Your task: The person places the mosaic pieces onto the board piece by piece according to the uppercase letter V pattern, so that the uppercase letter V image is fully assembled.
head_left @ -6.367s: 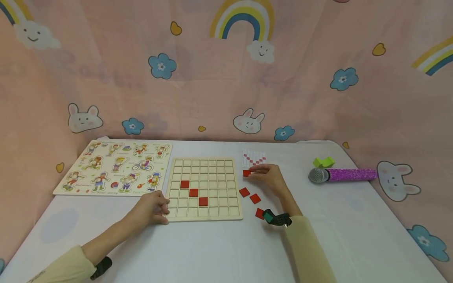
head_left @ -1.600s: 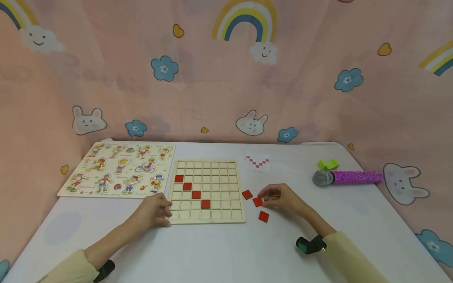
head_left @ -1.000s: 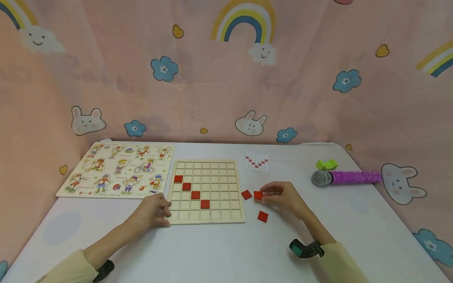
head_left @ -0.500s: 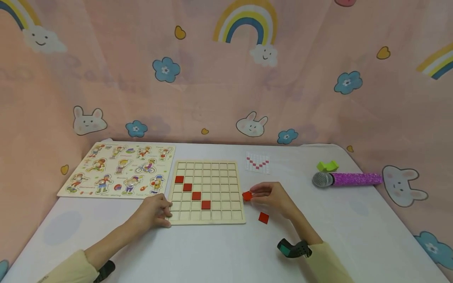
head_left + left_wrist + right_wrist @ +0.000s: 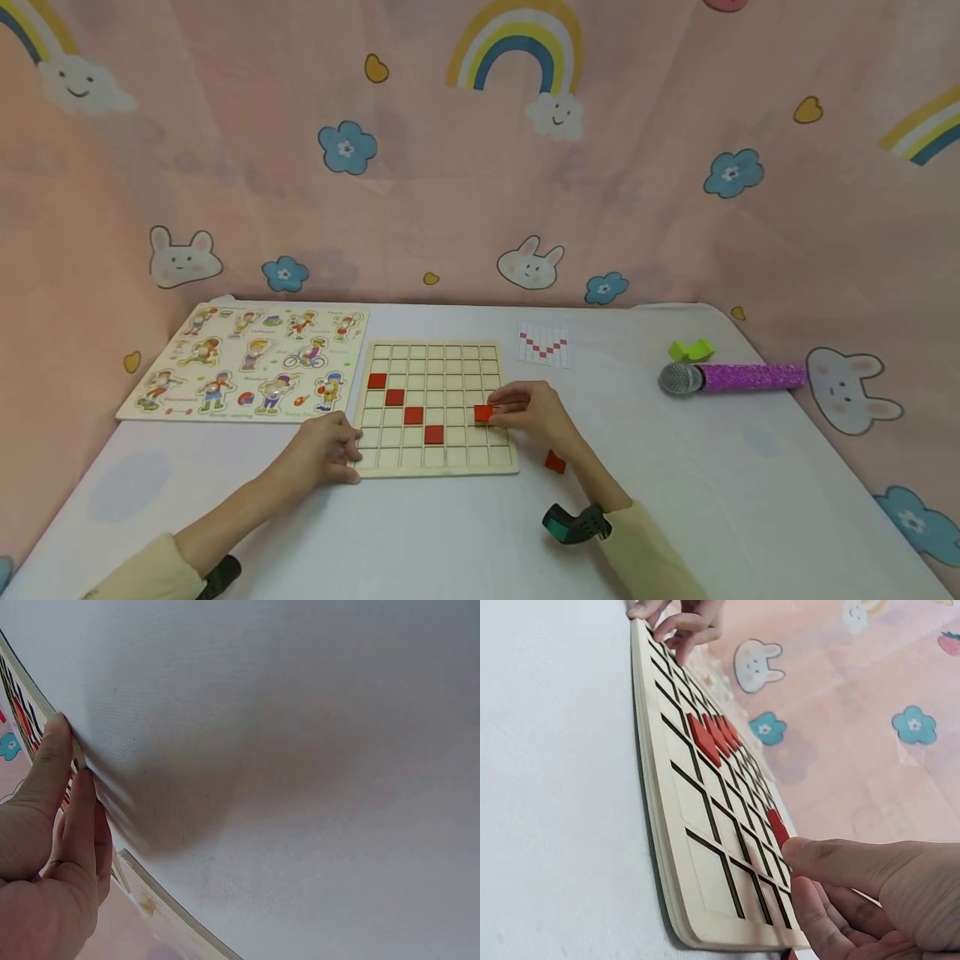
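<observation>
A pale wooden grid board (image 5: pixel 467 458) lies on the white table, with several red square tiles (image 5: pixel 413 416) in its cells, stepping diagonally down to the right. My left hand (image 5: pixel 318 450) holds the board's near left edge between thumb and fingers; the left wrist view shows these fingertips (image 5: pixel 58 724) at the edge. Over the right part of the board, my right hand (image 5: pixel 536 408) pinches a red tile (image 5: pixel 483 413) between thumb and fingers. In the right wrist view this tile (image 5: pixel 777 825) sticks out past the thumb. Another red tile (image 5: pixel 555 462) lies right of the board, near the right wrist.
Behind the board's right corner lies a small pattern card (image 5: pixel 543 344) with a red V of squares. A picture puzzle board (image 5: pixel 247 367) is at the left. Farther right are a purple glittery microphone (image 5: pixel 738 377) and a green block (image 5: pixel 691 350).
My right hand picked up a red tile and moved left with it over the board. The tile beside the board's right edge no longer shows. My left hand stays at the board's edge.
</observation>
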The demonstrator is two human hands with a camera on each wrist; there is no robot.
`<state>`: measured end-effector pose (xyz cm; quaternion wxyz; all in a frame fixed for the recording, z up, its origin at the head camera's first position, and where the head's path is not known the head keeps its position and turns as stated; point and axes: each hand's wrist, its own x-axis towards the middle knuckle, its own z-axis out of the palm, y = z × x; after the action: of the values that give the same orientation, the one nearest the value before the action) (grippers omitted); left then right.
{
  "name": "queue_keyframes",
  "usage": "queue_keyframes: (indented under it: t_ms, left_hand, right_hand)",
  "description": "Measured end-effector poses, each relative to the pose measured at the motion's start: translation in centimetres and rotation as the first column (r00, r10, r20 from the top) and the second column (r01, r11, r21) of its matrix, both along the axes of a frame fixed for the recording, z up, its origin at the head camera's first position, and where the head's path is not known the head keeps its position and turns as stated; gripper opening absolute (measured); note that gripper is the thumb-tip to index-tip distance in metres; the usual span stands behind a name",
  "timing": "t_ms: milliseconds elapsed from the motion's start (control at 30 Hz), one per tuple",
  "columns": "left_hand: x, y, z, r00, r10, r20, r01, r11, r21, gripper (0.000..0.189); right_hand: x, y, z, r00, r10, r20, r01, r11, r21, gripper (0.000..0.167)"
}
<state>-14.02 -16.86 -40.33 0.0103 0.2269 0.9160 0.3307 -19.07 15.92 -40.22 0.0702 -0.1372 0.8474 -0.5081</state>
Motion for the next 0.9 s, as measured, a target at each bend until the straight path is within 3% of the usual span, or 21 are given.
queue_keyframes:
  t_ms: [333,567,900]
  left_hand:
    - [0.1,0.2,0.2,1.0,-0.001,0.026,0.0,1.0,0.008,0.025]
    - [0.1,0.0,0.2,1.0,-0.001,0.002,0.001,1.0,-0.009,0.025]
    - [0.0,0.0,0.0,1.0,0.005,0.025,-0.006,1.0,0.013,0.025]
  right_hand:
    - [0.0,-2.8,-0.2,0.994,-0.04,-0.105,0.051,0.994,0.1,0.021]
    - [-0.4,-3.8,-0.1,0.995,-0.003,-0.096,0.013,0.994,0.106,0.022]
    - [-0.3,-4.0,-0.2,0.998,0.006,-0.065,-0.002,0.998,0.056,0.024]
